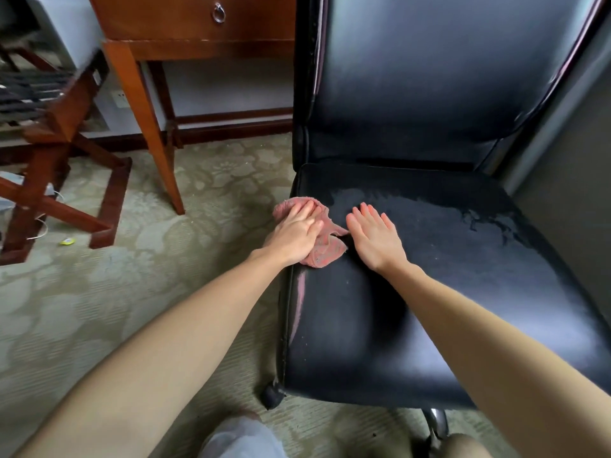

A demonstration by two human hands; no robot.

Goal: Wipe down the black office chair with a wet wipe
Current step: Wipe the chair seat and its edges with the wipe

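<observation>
Patterned carpet and a wooden desk lie left of the black office chair, its seat streaked wet toward the back, so the seat-wiping step looks under way. The left hand presses flat-fingered on the pink wipe (more a cloth, by its look) at the seat's left edge; the right hand lies flat on the seat just beside it, holding nothing. Next, likely, a sweep across the dry front — with even pressure.

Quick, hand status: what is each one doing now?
Left hand: open, pressing the crumpled pink cloth onto the black leather chair seat.
Right hand: open, flat on the seat, holding nothing.
</observation>
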